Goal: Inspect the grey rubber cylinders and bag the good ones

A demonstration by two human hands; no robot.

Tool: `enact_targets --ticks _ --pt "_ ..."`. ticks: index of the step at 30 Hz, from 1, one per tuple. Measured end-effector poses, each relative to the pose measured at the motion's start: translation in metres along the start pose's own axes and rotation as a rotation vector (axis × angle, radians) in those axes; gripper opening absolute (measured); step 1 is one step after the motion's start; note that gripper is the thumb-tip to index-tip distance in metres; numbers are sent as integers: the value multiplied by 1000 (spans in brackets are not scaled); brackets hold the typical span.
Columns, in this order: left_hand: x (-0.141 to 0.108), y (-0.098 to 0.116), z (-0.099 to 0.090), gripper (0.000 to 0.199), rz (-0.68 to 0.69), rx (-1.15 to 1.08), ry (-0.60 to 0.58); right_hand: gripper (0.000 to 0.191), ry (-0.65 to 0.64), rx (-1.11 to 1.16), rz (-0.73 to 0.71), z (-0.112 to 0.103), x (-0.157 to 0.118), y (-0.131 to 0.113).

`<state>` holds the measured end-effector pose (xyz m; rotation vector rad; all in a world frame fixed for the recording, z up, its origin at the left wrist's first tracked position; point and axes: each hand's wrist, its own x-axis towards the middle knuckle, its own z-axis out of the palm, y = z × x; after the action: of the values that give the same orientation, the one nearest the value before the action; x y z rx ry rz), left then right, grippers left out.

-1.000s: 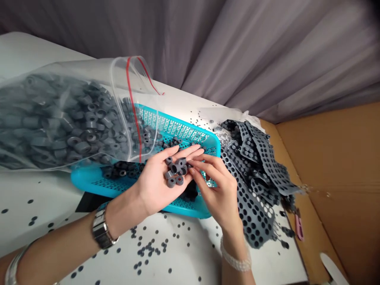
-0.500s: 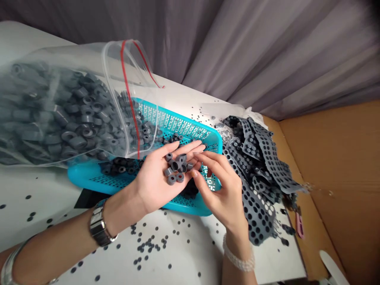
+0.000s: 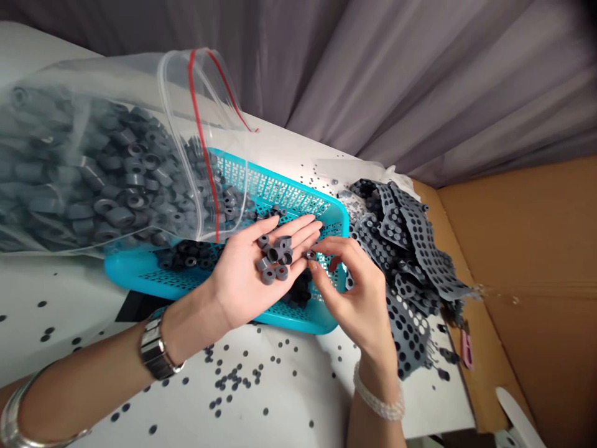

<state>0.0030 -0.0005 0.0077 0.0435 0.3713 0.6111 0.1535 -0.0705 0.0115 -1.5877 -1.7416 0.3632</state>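
My left hand [image 3: 240,283] lies palm up over the blue basket [image 3: 298,322], fingers stretched out. Several small grey rubber rings [image 3: 275,254] rest on its palm. Just right of its fingertips, my right hand [image 3: 311,259] pinches one grey ring [image 3: 309,254] between thumb and index finger. More grey pieces lie in the basket, partly hidden beneath my left hand. A clear zip bag [image 3: 186,81] with red lines, full of grey rings, leans over the basket's left part, its mouth toward my hands.
Perforated grey rubber sheets [image 3: 420,249] are heaped right of the basket. Small black discs [image 3: 237,378] are scattered on the white table [image 3: 280,417]. A pink-handled tool [image 3: 466,350] lies by the cardboard [image 3: 536,261] on the right. A grey curtain [image 3: 373,81] hangs behind.
My right hand has drawn slightly away from my left fingers, and the ring in its pinch now shows clearly. The rings on my left palm have shifted a little.
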Motion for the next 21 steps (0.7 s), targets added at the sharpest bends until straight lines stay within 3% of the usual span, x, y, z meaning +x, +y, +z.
enact_targets --ticks 4,10,14,17,21 --pt "0 -1 1 52 12 3 14 12 31 127 114 0 0 -1" --pt "0 -1 6 55 20 -31 85 10 141 974 592 -4 4 6" --pt "0 -1 9 55 23 -39 110 13 244 1208 784 -5 6 10" --pt "0 -1 10 54 25 -41 117 9 276 1292 842 -3 5 9" --pt "0 -1 11 52 25 -35 139 11 227 1274 752 -4 4 8"
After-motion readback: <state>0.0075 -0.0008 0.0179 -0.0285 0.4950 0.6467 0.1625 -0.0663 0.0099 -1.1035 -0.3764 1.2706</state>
